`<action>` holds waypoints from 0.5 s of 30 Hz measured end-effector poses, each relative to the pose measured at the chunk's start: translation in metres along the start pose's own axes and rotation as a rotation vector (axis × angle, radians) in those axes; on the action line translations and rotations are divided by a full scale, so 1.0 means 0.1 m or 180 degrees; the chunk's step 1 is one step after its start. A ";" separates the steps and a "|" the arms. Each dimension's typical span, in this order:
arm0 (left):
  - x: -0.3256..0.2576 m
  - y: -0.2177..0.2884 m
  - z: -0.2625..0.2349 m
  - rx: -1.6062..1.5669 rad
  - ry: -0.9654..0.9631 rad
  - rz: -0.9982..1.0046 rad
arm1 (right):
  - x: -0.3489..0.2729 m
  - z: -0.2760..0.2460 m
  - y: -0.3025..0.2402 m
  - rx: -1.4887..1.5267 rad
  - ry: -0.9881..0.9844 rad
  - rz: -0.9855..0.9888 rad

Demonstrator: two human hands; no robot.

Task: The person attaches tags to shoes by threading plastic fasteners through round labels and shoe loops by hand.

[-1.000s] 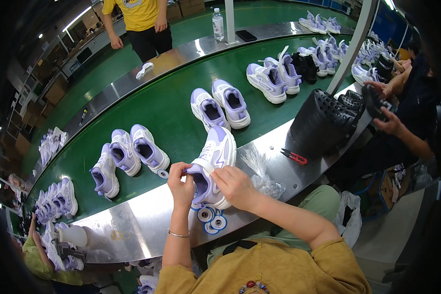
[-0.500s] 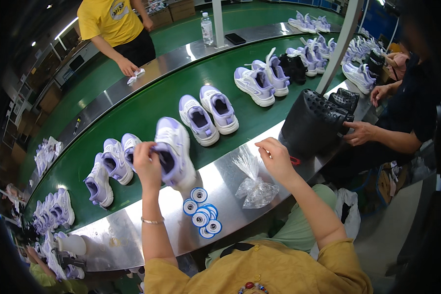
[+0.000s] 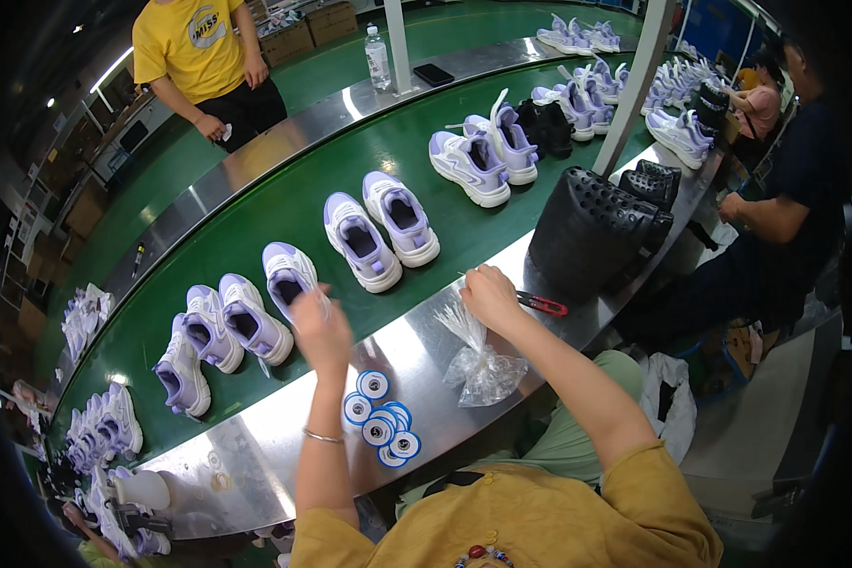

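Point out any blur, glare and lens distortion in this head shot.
Head view: the left hand is smeared by motion blur over a sneaker, while the right hand is fairly sharp; ceiling light glares off the steel counter and the far rail; fisheye bends the green belt into an arc; the corners fall to black.

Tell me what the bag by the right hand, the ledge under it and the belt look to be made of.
Bag: thin clear plastic film, crinkled and see-through.
Ledge: bare metal, likely steel; it shines and mirrors the lights.
Belt: green, smooth and faintly glossy, probably rubber or plastic sheet.
The right hand touches the bag's top.
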State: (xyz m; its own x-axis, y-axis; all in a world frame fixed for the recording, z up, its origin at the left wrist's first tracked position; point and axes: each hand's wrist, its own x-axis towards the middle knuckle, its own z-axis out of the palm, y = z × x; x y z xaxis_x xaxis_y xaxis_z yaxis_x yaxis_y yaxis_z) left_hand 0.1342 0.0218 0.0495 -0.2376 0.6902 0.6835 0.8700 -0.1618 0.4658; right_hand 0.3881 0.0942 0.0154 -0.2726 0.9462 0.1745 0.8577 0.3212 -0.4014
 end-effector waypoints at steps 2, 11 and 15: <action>-0.26 0.43 0.12 -0.0566 -0.0659 0.0331 | 0.06 0.00 -0.08 -0.0266 -0.0319 0.0088; -0.98 1.08 0.64 -0.0972 -0.1753 0.0662 | 0.18 0.21 -0.07 -0.0063 -0.0565 0.0019; -1.01 1.12 0.63 -0.0574 -0.1802 0.0929 | 0.13 0.13 -0.03 0.0716 0.0045 -0.0139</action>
State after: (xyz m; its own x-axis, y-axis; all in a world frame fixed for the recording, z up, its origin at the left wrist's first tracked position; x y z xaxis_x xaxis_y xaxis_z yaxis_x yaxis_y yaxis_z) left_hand 0.2832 -0.0219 -0.0026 0.3038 0.8563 0.4178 0.7665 -0.4801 0.4266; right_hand 0.3764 0.1064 0.0070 -0.2999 0.9310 0.2081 0.7259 0.3643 -0.5833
